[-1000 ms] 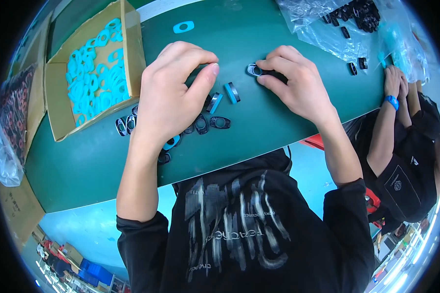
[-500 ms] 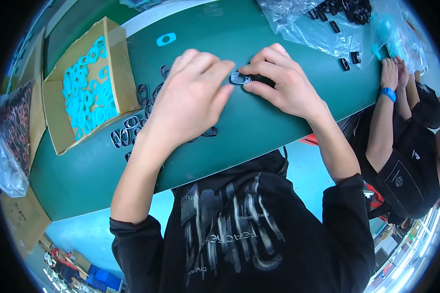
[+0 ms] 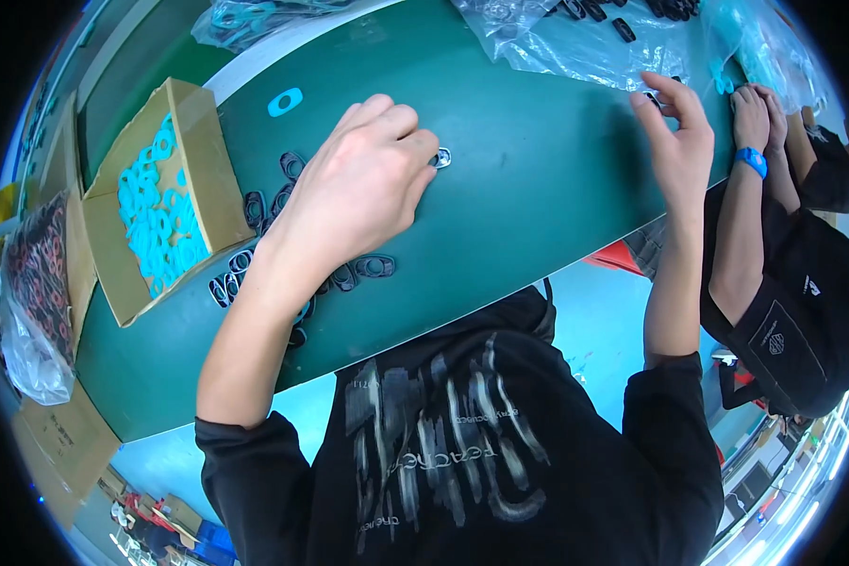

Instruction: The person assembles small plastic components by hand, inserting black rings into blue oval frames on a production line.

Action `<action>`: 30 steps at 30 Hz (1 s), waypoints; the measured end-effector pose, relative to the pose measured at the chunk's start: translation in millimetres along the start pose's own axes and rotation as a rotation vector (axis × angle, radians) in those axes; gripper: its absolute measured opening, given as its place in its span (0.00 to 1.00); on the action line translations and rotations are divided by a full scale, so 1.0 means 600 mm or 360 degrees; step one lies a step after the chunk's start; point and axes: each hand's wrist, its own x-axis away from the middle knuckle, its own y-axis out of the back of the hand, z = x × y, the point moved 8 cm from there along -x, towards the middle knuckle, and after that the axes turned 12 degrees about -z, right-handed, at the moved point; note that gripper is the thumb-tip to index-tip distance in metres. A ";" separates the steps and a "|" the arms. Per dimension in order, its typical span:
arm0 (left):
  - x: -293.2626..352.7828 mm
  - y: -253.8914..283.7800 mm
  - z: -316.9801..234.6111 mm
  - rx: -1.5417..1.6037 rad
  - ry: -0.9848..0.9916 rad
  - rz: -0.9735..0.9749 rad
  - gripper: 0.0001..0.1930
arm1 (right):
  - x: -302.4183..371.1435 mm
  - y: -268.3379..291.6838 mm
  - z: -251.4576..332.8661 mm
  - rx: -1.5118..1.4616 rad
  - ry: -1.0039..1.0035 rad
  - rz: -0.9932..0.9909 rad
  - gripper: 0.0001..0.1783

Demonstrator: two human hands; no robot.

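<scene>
My left hand is closed over the middle of the table, its fingertips and thumb pinching a small oval black-and-silver part. Most of that part is hidden by the fingers. Farther right, my right hand is open, with thumb and index finger apart around a small black part beside the plastic bag. I cannot make out whether they touch it. Several black oval rings lie around and under my left forearm. One flat turquoise ring lies alone beyond my left hand.
At the left stands a cardboard box holding many turquoise rings. A clear plastic bag with black parts lies at the far right. Another person's hands rest at the table's right end. A bag of dark and red rings stands farther left.
My right hand has let go of the oval part and moved right to the black parts by the bag. My left hand now holds the oval part alone. The view has shifted slightly.
</scene>
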 end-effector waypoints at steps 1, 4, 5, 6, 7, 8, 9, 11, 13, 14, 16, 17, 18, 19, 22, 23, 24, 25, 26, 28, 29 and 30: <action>-0.003 -0.003 -0.005 0.0016 -0.0015 0.0021 0.06 | -0.004 0.014 -0.018 0.0101 -0.0011 -0.0091 0.19; -0.004 0.000 -0.005 -0.0032 -0.0021 0.0079 0.05 | 0.004 0.022 -0.064 0.0450 -0.0042 -0.0161 0.22; -0.004 0.002 -0.007 -0.0029 -0.0027 0.0064 0.05 | 0.008 0.011 -0.067 0.0408 -0.0021 -0.0172 0.22; -0.002 0.004 -0.005 -0.0060 -0.0002 0.0080 0.05 | 0.016 0.000 -0.072 0.0506 0.0151 -0.0163 0.21; -0.002 0.006 -0.002 -0.0096 0.0019 0.0101 0.04 | 0.017 -0.009 -0.066 0.0433 0.0079 -0.0082 0.20; -0.001 0.020 -0.006 -0.0111 0.0015 0.0099 0.04 | 0.025 -0.019 -0.051 0.0350 0.0001 -0.0001 0.18; 0.003 0.030 -0.006 -0.0214 0.0110 0.0247 0.05 | 0.026 -0.024 -0.037 0.0170 -0.0033 0.0088 0.15; 0.031 0.059 0.008 -0.0412 0.0288 0.0512 0.08 | 0.040 -0.030 0.004 0.0101 0.0030 0.0166 0.14; 0.034 0.095 0.028 -0.0478 0.0448 0.0437 0.10 | 0.060 -0.047 0.051 -0.0034 0.0144 0.0344 0.12; 0.034 0.117 0.041 -0.0510 0.0597 0.0333 0.11 | 0.066 -0.050 0.065 -0.0073 0.0142 0.0343 0.12; 0.027 0.115 0.079 -0.0622 0.0681 0.0140 0.13 | 0.084 -0.072 0.111 -0.0256 0.0321 0.0503 0.13; 0.025 0.110 0.100 -0.0714 0.0714 -0.0046 0.13 | 0.087 -0.078 0.134 -0.0300 0.0402 0.0522 0.15; 0.025 0.111 0.114 -0.0806 0.0744 -0.0234 0.14 | 0.087 -0.084 0.148 -0.0322 0.0411 0.0525 0.15; 0.027 0.106 0.125 -0.0831 0.0759 -0.0236 0.14 | 0.087 -0.092 0.166 -0.0338 0.0435 0.0536 0.15; 0.025 0.097 0.139 -0.0816 0.0826 -0.0270 0.12 | 0.085 -0.097 0.166 -0.0343 0.0398 0.0577 0.15; 0.020 0.098 0.138 -0.0774 0.0886 -0.0228 0.12 | 0.085 -0.098 0.157 -0.0333 0.0326 0.0609 0.15; 0.020 0.096 0.137 -0.0732 0.0946 -0.0185 0.11 | 0.087 -0.099 0.149 -0.0324 0.0254 0.0640 0.15; 0.015 0.089 0.126 -0.0618 0.0803 -0.0190 0.09 | 0.090 -0.097 0.144 -0.0306 0.0247 0.0638 0.15; 0.015 0.082 0.118 -0.0600 0.0794 -0.0189 0.09 | 0.096 -0.092 0.144 -0.0308 0.0296 0.0611 0.14; 0.006 0.052 0.061 -0.0334 0.0504 -0.0049 0.07 | 0.100 -0.085 0.146 -0.0302 0.0337 0.0584 0.14; -0.001 0.041 0.029 -0.0260 0.0328 -0.0082 0.06 | 0.102 -0.082 0.149 -0.0313 0.0350 0.0571 0.14; -0.007 0.024 0.001 -0.0234 0.0138 -0.0018 0.05 | 0.104 -0.079 0.152 -0.0324 0.0362 0.0557 0.14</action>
